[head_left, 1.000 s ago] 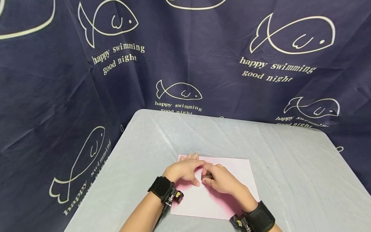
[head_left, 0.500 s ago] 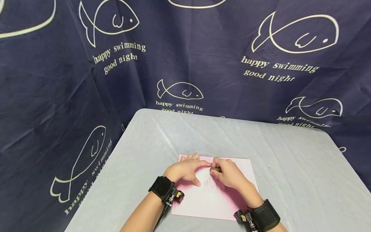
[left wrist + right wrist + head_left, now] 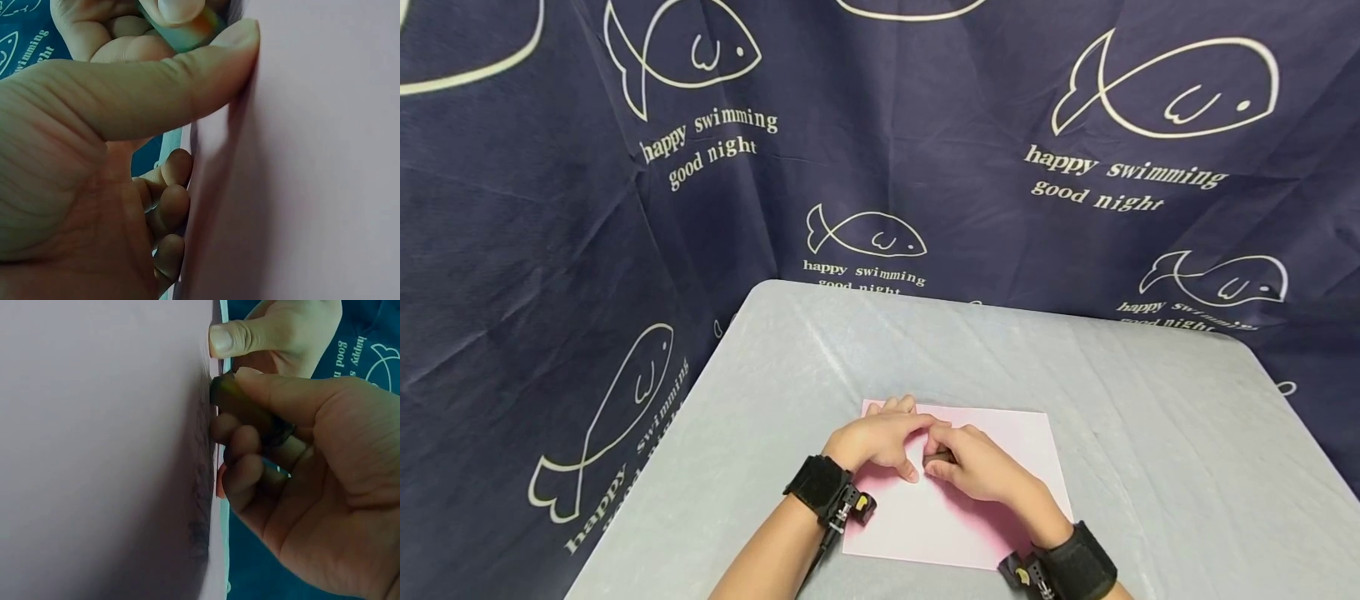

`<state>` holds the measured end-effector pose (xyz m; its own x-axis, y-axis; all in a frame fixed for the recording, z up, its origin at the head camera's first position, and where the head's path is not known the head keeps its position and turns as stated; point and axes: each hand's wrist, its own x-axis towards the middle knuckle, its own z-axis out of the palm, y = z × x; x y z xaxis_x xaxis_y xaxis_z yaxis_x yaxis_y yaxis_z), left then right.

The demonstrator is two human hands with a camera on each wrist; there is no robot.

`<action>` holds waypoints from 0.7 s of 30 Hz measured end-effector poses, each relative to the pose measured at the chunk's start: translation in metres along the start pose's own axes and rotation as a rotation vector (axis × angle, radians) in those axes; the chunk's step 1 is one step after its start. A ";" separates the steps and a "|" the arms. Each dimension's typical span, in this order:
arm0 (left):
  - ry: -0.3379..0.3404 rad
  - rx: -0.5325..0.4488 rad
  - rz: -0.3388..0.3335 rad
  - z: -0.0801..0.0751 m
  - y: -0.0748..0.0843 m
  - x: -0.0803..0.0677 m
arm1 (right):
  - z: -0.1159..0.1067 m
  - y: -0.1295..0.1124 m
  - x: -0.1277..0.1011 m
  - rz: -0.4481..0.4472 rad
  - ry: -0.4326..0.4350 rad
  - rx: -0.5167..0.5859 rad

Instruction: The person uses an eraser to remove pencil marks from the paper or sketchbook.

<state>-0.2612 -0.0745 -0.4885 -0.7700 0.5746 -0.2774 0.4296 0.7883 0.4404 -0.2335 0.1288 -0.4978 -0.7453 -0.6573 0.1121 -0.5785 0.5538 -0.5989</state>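
Note:
A pale pink sheet of paper (image 3: pixel 925 533) lies on the table. My left hand (image 3: pixel 880 437) rests on its far left part, thumb and index finger spread apart, thumb tip pressing the sheet. Close beside it, my right hand (image 3: pixel 973 462) pinches a small dark stubby block (image 3: pixel 247 409) between thumb and curled fingers. One end of the block meets the paper. Faint dark strokes (image 3: pixel 200 519) show on the sheet near it in the right wrist view. The left wrist view catches the block (image 3: pixel 190 34) just past my left thumb. My fingers cover much of it.
A light grey cloth covers the table (image 3: pixel 790 350), around the sheet. Behind and to the left hangs a navy curtain (image 3: pixel 962 233) with fish drawings and lettering. Black straps with small cameras circle both wrists, the right strap (image 3: pixel 1078 560) low in view.
My right hand with the block went right and away, then came back left toward the left hand. Grey streaks seen half a second ago are now largely covered. The left hand stays put.

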 end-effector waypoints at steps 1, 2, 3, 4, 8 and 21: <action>0.001 0.002 0.000 0.000 0.000 0.000 | 0.000 0.000 0.000 0.024 -0.002 0.007; 0.000 0.003 0.000 0.000 0.000 0.000 | 0.000 0.000 0.001 0.053 0.002 0.010; 0.001 0.005 0.001 0.000 0.000 -0.001 | 0.000 0.001 0.001 0.085 0.015 0.002; 0.002 0.005 0.001 0.000 0.000 -0.001 | 0.000 0.002 0.001 0.120 0.031 -0.006; -0.004 0.002 -0.015 0.000 0.000 -0.004 | -0.004 0.006 0.002 0.258 0.103 -0.059; -0.002 0.004 -0.018 -0.002 0.003 -0.005 | -0.007 0.005 0.000 0.213 0.134 -0.157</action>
<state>-0.2565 -0.0754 -0.4843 -0.7769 0.5607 -0.2866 0.4176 0.7994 0.4320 -0.2386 0.1351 -0.4952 -0.8863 -0.4505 0.1072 -0.4412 0.7510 -0.4912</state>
